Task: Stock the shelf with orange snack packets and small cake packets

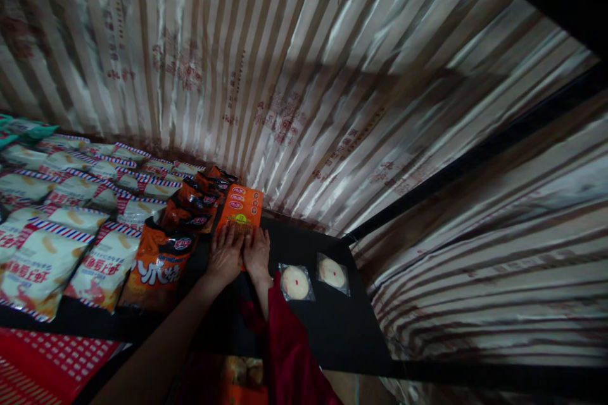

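Observation:
My left hand lies on the lower part of an orange packet, fingers stretched forward. Beside it, my right hand touches the same packet's lower right edge with its fingers extended too. The packet is flat and upright-oriented, printed with pale ovals and a yellow-green round mark. To its left stands a row of orange-brown snack bags. Right of my hands, two round pale flat cakes lie in clear wrappers: a nearer one and a farther one.
Many white snack bags with striped edges fill the black shelf on the left. A red perforated basket sits below at lower left. Striped sheeting hangs behind, with a dark diagonal bar at right.

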